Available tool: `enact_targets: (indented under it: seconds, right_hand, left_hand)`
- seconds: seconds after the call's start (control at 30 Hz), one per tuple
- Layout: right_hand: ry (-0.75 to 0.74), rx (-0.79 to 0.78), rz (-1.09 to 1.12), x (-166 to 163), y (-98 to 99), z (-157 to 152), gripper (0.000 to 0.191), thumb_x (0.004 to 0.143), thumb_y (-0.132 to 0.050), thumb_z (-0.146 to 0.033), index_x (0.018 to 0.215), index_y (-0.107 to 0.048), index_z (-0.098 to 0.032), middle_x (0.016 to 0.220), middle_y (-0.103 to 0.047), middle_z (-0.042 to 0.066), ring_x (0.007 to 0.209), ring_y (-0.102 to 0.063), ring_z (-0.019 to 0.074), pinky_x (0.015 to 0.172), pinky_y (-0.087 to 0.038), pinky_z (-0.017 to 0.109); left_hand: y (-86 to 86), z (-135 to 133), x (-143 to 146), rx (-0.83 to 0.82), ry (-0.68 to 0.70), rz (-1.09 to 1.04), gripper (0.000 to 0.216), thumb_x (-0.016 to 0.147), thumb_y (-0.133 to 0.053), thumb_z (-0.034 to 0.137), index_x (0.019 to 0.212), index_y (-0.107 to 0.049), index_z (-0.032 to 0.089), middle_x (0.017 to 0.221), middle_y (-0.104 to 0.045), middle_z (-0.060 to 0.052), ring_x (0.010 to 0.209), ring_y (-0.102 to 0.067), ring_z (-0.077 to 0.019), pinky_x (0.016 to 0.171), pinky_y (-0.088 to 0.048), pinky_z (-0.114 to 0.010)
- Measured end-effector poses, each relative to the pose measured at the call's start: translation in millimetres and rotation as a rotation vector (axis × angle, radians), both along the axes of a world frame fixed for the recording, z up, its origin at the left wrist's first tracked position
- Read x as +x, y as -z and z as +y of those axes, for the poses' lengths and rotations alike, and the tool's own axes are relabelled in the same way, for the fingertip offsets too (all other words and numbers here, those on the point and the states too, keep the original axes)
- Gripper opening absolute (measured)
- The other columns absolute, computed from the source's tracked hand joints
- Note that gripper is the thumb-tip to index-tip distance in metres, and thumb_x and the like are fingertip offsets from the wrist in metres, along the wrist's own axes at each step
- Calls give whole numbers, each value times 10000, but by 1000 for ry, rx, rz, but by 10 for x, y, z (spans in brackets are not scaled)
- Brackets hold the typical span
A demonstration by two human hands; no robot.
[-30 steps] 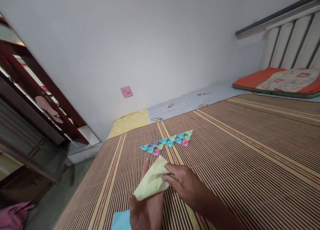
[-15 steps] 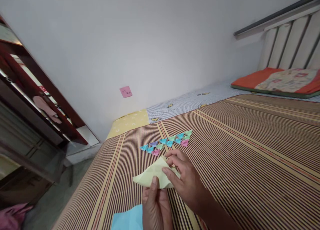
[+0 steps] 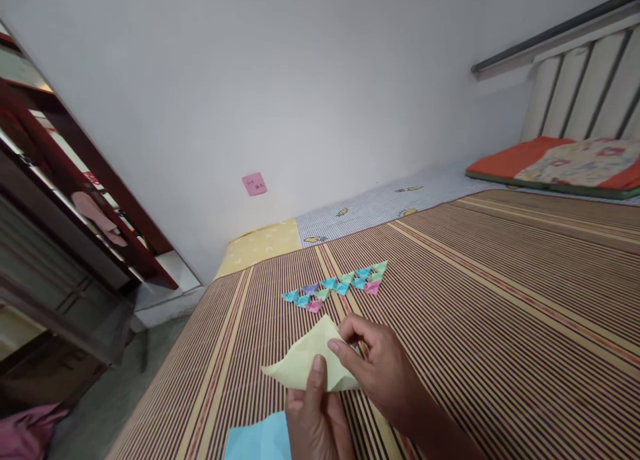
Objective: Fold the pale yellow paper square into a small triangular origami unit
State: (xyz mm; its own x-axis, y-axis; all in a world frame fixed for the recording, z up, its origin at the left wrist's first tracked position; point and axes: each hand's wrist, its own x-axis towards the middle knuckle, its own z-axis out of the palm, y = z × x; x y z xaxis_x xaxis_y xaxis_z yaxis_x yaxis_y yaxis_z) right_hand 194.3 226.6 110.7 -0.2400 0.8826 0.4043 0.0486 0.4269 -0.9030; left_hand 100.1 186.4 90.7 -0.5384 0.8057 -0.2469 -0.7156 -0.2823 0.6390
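A pale yellow-green sheet of paper point(image 3: 305, 363) is held up between both hands above the striped mat. My left hand point(image 3: 317, 413) grips it from below, the thumb on its near face and the fingers behind. At the paper's right edge, my right hand point(image 3: 383, 367) pinches it between thumb and curled fingers. The sheet looks bent and creased, with a pointed left corner. Beyond it lie several small folded paper triangles point(image 3: 341, 288) in blue, green, pink and purple, set out in rows. Partly hidden by my left hand, a blue sheet of paper point(image 3: 260, 439) rests on the mat.
The striped mat point(image 3: 475, 300) covers the bed, with yellow and checked cloth point(image 3: 360, 213) along the wall. A pink note point(image 3: 254, 184) is stuck to the wall. Back right, a folded orange and floral cloth point(image 3: 555, 163) lies by a radiator point(image 3: 595, 80). The floor point(image 3: 145, 360) shows at left.
The paper has tilted, its left corner dipping lower and more of its face showing. My right hand's fingers have curled in closer at the right edge. The view has shifted slightly.
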Motion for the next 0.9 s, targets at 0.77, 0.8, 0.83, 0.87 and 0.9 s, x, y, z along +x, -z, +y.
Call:
enact_targets:
  seconds: [0.77, 0.8, 0.83, 0.87, 0.9]
  right_hand:
    - [-30, -72, 57, 31, -27, -25, 214, 853, -608, -246, 658, -540, -189, 639, -539, -27, 629, -500, 137, 575, -380, 255]
    - [-30, -70, 57, 31, -24, -23, 215, 854, -609, -249, 659, -544, -188, 639, -540, -26, 627, -502, 136, 574, -381, 254]
    - [-27, -69, 55, 30, -21, -19, 218, 857, -610, -254, 659, -545, -188, 637, -539, -26, 626, -502, 136, 574, -382, 254]
    - [-26, -69, 52, 29, -19, -16, 223, 860, -609, -259, 659, -545, -188, 636, -537, -26, 625, -500, 136, 573, -381, 254]
    - [-24, -69, 49, 28, -18, -12, 227, 865, -607, -265, 661, -544, -188, 636, -536, -26, 626, -499, 137, 571, -378, 254]
  left_hand:
    - [198, 30, -7, 0, -89, 111, 575, 735, -822, 105, 1271, -619, 149, 1022, -788, -123, 967, -752, -290, 801, -641, -336]
    - [215, 33, -14, 11, -84, 120, 588, 732, -827, 112, 1279, -615, 152, 1027, -787, -123, 970, -751, -294, 808, -640, -344]
    - [228, 36, -20, 18, -81, 124, 597, 729, -830, 117, 1284, -612, 153, 1028, -787, -123, 972, -751, -295, 813, -639, -347]
    - [236, 39, -24, 20, -82, 123, 603, 727, -832, 117, 1287, -610, 153, 1023, -788, -122, 968, -752, -294, 814, -639, -346]
    - [239, 42, -26, 17, -86, 119, 607, 727, -831, 114, 1290, -607, 153, 1014, -790, -119, 961, -754, -291, 811, -639, -340]
